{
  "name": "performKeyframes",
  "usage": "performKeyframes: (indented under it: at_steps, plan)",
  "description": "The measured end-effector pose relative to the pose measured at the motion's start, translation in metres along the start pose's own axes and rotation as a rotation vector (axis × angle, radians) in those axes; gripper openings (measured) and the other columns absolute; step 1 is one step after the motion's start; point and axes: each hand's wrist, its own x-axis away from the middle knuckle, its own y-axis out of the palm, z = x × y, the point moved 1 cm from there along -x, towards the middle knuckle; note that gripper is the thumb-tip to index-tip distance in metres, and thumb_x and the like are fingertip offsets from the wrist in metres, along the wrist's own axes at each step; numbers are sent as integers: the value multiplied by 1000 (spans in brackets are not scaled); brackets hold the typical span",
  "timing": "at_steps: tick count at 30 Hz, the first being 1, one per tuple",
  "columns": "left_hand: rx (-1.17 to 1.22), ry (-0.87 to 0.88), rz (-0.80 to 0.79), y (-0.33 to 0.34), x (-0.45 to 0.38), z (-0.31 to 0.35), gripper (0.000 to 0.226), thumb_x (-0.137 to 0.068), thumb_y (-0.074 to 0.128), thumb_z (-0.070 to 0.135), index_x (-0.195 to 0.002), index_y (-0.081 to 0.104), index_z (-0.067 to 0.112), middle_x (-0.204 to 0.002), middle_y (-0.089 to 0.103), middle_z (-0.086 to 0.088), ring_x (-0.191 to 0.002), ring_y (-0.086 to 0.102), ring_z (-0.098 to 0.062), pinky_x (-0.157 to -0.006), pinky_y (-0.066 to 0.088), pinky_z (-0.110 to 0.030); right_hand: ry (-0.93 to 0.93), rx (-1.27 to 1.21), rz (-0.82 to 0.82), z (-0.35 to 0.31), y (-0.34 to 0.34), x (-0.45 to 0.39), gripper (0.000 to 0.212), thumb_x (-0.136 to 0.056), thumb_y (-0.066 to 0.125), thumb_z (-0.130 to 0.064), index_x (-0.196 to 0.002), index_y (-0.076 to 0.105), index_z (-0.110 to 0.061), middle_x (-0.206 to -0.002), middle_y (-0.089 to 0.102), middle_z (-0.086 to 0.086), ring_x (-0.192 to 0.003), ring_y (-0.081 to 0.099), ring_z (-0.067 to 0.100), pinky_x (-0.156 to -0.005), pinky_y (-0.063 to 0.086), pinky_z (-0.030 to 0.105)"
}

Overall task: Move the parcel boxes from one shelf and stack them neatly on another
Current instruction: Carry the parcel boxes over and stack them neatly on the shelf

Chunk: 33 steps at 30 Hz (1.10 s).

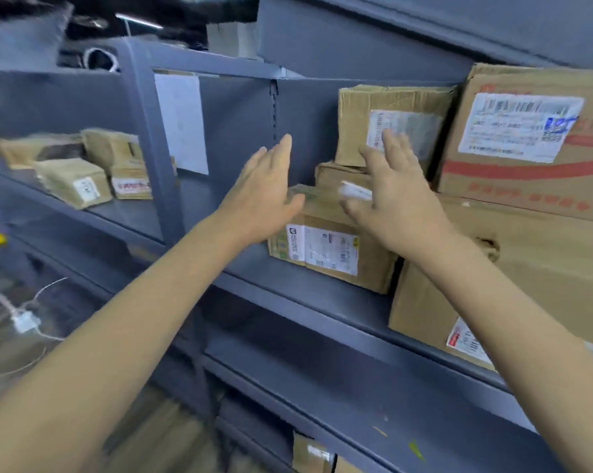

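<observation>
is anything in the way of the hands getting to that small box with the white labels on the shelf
Nothing visible blocks them. The left hand and right hand hover open just in front of the small labelled box. Another box sits on its rear top, so lifting straight up may disturb that.

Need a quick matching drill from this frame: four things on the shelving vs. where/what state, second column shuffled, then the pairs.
Column 1
1. left hand
2. crumpled box
3. red-striped box
4. paper sheet

Column 2
A. far right, top of the big stack
B. fingers straight, beside the small labelled box
C. hanging at the left of the shelf bay
D. top of the small stack, behind the right hand

Pairs: 1-B, 2-D, 3-A, 4-C
</observation>
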Motion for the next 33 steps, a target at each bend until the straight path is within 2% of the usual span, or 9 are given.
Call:
performKeyframes:
  at_steps: [2,7,10,16,21,24,28,30,33]
  plan:
    - [-22,-50,-5,-9,28,-8,74,-95,50,22,-149,3,5,-155,16,-13,-144,8,-26,-112,4,-25,-86,-44,-77,-17,14,4,69,-90,59,-28,-147,25,-7,-158,1,20,-146,-4,34,-118,4,43]
    - [-167,-245,-10,-41,103,-53,71,-92,55,23,-148,16,5,-152,25,-16,-142,17,-31,-116,10,-33,-210,-221,-236,-74,51,14,71,-91,58,-28,-148,21,-9,-158,-2,17,-146,-6,31,-118,4,40]
    - [-271,-364,27,-69,149,-80,68,-88,58,23,-146,25,6,-144,36,-17,-135,27,-34,-112,21,-43,-301,-313,-315,-119,71,21,71,-92,57,-28,-149,19,-10,-159,-4,16,-146,-8,30,-119,4,41]
    - [-375,-576,67,-111,206,-148,71,-91,56,30,-149,18,16,-156,16,-15,-145,8,-32,-115,14,-51,-453,-333,-415,-205,107,20,72,-94,53,-30,-151,13,-12,-158,-8,17,-146,-11,30,-118,1,41]
    - [-384,-670,65,-132,245,-222,71,-88,59,29,-147,23,15,-152,21,-21,-141,15,-38,-111,20,-54,-456,-361,-430,-273,139,-6,74,-91,55,-29,-150,14,-11,-158,-6,16,-146,-10,29,-119,2,43]
    - [-370,-694,103,-156,263,-270,70,-86,60,28,-146,27,15,-152,22,-17,-140,17,-37,-111,23,-51,-444,-374,-400,-318,158,-25,77,-89,57,-30,-150,13,-12,-159,-5,15,-146,-8,29,-119,4,43]
    - [-343,-722,103,-180,279,-328,71,-87,60,32,-146,26,14,-153,21,-17,-142,14,-35,-114,15,-51,-393,-441,-394,-368,186,-44,73,-87,59,-27,-148,21,-14,-159,1,12,-146,-4,29,-118,10,46]
    - [-328,-718,92,-184,282,-358,71,-85,56,37,-146,26,15,-155,18,-16,-142,14,-34,-113,16,-53,-364,-482,-366,-384,204,-54,72,-86,61,-24,-147,25,-13,-158,9,12,-146,4,29,-117,15,47]
    - [-294,-717,40,-180,282,-393,69,-88,57,33,-146,24,17,-156,12,-17,-145,5,-32,-114,15,-53,-311,-484,-360,-400,226,-72,64,-84,64,-21,-140,34,-7,-146,27,15,-136,22,33,-112,24,44]
